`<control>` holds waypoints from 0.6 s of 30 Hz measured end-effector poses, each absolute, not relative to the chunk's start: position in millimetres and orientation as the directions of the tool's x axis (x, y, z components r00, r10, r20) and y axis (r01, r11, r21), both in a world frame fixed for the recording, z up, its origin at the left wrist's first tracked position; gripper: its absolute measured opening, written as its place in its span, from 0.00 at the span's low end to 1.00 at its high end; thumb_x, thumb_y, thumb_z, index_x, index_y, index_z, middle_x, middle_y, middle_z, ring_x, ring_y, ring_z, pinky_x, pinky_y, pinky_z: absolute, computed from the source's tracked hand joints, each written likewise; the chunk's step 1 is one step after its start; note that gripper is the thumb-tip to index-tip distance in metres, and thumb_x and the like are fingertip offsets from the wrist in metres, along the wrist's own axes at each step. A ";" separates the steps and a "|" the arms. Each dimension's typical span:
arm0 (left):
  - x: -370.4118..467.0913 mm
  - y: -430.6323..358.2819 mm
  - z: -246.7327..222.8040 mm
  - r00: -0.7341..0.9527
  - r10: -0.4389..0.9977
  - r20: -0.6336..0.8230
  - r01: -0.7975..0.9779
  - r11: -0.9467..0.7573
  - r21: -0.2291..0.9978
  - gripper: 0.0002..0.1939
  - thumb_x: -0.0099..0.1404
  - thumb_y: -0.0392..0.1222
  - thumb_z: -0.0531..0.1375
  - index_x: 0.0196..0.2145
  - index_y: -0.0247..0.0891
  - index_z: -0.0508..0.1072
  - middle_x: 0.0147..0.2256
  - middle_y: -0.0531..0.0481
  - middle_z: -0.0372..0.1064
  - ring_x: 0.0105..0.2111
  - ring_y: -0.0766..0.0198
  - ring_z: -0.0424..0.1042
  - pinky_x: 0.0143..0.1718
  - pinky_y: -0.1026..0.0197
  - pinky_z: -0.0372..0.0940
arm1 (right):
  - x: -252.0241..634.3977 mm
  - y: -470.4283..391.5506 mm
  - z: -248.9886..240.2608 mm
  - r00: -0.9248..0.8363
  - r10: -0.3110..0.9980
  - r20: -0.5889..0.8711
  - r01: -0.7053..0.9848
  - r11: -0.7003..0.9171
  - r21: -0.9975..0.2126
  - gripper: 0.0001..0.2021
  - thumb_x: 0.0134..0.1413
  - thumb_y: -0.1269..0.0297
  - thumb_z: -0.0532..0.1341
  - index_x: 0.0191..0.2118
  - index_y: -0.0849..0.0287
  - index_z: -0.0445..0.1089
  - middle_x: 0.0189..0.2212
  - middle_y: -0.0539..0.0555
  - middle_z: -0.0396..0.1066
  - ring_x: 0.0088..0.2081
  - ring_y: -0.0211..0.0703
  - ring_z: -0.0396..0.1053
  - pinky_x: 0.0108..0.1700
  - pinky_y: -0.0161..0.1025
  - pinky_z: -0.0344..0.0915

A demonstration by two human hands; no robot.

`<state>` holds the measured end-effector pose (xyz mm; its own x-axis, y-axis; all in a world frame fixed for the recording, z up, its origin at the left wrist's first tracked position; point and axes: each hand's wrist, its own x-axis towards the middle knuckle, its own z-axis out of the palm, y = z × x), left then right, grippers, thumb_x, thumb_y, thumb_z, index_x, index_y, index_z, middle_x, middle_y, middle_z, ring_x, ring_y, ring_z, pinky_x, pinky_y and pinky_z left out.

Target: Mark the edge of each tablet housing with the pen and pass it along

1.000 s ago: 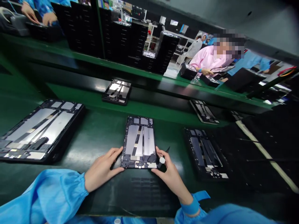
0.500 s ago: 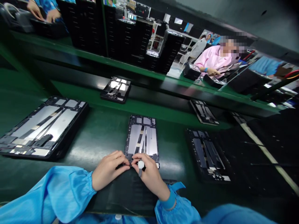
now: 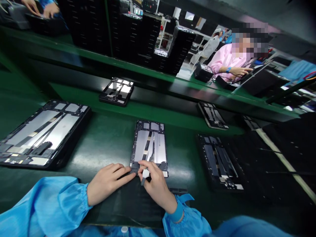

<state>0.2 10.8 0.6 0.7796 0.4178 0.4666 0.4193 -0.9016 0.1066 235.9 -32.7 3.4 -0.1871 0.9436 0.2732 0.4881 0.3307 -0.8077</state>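
Note:
An open tablet (image 3: 159,144) lies in front of me, its silvery inside and dark ribbon cables facing up. My left hand (image 3: 108,181) rests at its lower left corner, fingers stretched out and fingertips touching the edge. Over the bottom edge, my right hand (image 3: 156,186) is closed, with thumb and index finger pinched near the frame. It keeps hold of a small pen-like tool (image 3: 145,173) with a white end and a grey shaft. The pinching fingertips and the palm hide whatever lies under them.
A stack topped by an open tablet (image 3: 41,135) stands at left. Another open tablet (image 3: 117,91) lies at the back, with others at right (image 3: 213,115) and nearer right (image 3: 219,163). Tall black tray stacks (image 3: 140,42) stand behind the green rail. A co-worker in pink (image 3: 222,61) sits beyond.
My left hand has drawn slightly left and its fingers have straightened. My right hand has shifted a little left with the pen-like tool. The co-worker's hand has moved right.

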 end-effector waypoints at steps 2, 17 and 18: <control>-2.7 11.4 -1.2 0.809 0.401 0.429 0.414 -0.908 0.068 0.18 0.79 0.29 0.48 0.58 0.40 0.71 0.51 0.45 0.73 0.44 0.56 0.70 0.43 0.56 0.65 | 237.3 -32.8 3.8 -0.191 0.943 0.274 0.475 0.333 -0.815 0.22 0.61 0.78 0.58 0.58 0.52 0.68 0.37 0.52 0.78 0.43 0.51 0.76 0.49 0.46 0.74; 5.6 7.4 -4.6 0.820 0.458 0.343 0.453 -0.886 0.100 0.23 0.77 0.28 0.46 0.63 0.42 0.66 0.50 0.43 0.71 0.43 0.56 0.72 0.42 0.58 0.71 | 257.2 -51.6 20.0 -0.008 0.991 0.132 0.198 0.131 -0.971 0.17 0.75 0.55 0.56 0.58 0.51 0.76 0.27 0.49 0.75 0.23 0.39 0.74 0.31 0.37 0.77; 5.7 7.6 -2.6 0.818 0.460 0.345 0.452 -0.885 0.109 0.23 0.77 0.29 0.46 0.63 0.42 0.66 0.50 0.43 0.71 0.43 0.56 0.72 0.42 0.58 0.71 | 258.9 -54.5 20.1 -0.002 0.995 0.099 0.164 0.098 -0.981 0.18 0.75 0.52 0.55 0.59 0.50 0.76 0.29 0.49 0.75 0.22 0.37 0.73 0.28 0.35 0.77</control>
